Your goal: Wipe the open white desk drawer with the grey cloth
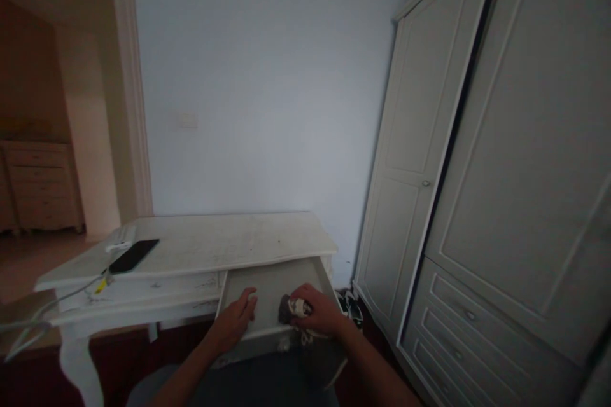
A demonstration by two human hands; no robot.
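Note:
My right hand [317,311] is closed round a small bunched grey, brown and white cloth bundle [296,308], held over the pulled-out drawer [274,276] of a white desk. Its exact kind is hard to make out in the dim light. My left hand [237,317] hovers by the drawer's left side, fingers apart and holding nothing. Beneath my right wrist lies a dark brown, bag-like thing [321,359], partly hidden by the arm, above my lap. The drawer's light inside floor shows between the two hands.
On the left of the white desktop [238,238] lies a black phone [134,256] beside a white cable [71,296]. A white wardrobe [405,140] stands at the right, with dark shoes [351,306] on the floor near it. A doorway opens at far left.

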